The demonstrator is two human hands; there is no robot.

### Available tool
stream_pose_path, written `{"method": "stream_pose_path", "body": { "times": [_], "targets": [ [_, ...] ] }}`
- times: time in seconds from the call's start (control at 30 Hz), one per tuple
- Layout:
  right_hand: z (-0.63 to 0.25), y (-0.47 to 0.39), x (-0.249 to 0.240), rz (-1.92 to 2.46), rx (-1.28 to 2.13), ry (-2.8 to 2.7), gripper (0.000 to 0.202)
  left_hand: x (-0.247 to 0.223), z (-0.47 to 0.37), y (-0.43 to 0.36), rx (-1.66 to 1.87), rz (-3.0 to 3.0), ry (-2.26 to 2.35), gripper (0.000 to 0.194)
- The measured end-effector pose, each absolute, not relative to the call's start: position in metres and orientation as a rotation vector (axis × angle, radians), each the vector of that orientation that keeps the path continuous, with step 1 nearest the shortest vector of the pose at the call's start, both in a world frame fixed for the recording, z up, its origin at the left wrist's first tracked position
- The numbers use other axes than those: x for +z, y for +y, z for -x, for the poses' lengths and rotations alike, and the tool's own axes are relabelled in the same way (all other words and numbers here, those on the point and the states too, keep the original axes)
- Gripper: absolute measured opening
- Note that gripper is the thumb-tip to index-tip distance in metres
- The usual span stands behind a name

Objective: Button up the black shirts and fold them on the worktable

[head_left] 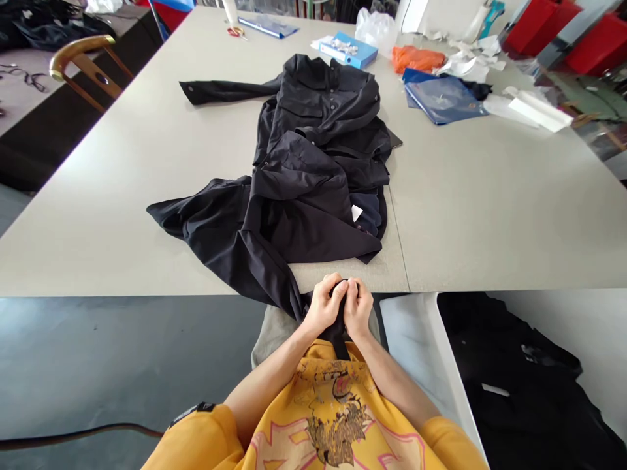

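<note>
Broadly, a pale table point(490, 215) fills the middle of the frame, its near edge running straight across. Black clothing point(323, 228) sprawls over its centre, one sleeve stretched toward the upper left and the nearest folds slipping over the edge; I cannot tell how many garments overlap. At lower right, a white container point(437, 313) holds more black cloth point(529, 385). Low in the centre, at the table's edge, the right hand point(324, 305) and left hand point(358, 308) meet thumb to thumb, fingers curled tight around a dark strip point(339, 320) that seems to belong to the clothing. The step looks like handling one narrow section close up; moving on would call for a firm pinch and enough slack in the draped fabric. Smallest, a white tag point(356, 213) shows among the folds, right of centre.
</note>
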State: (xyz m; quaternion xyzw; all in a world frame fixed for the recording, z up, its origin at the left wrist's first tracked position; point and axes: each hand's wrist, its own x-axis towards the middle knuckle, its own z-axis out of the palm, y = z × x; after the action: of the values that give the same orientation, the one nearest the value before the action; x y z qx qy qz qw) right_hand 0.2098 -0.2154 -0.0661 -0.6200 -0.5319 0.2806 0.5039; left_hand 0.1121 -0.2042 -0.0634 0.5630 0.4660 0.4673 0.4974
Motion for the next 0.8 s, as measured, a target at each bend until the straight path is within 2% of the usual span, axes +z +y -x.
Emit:
{"method": "stream_pose_path", "body": {
  "times": [0.2,0.5,0.8],
  "targets": [
    [-0.208,-0.216,-0.069,1.509,0.633,-1.281,0.041,-0.065,-0.115,-0.205,1.131,-1.295,1.127,0.041],
    [-0.225,-0.214,-0.073,1.449,0.309,-1.595,0.037,-0.065,-0.113,-0.205,0.997,-1.081,0.945,0.047],
    [-0.222,-0.212,-0.069,1.327,0.476,-1.551,0.026,-0.061,-0.112,-0.206,1.122,-1.059,0.940,0.042]
  ]
}}
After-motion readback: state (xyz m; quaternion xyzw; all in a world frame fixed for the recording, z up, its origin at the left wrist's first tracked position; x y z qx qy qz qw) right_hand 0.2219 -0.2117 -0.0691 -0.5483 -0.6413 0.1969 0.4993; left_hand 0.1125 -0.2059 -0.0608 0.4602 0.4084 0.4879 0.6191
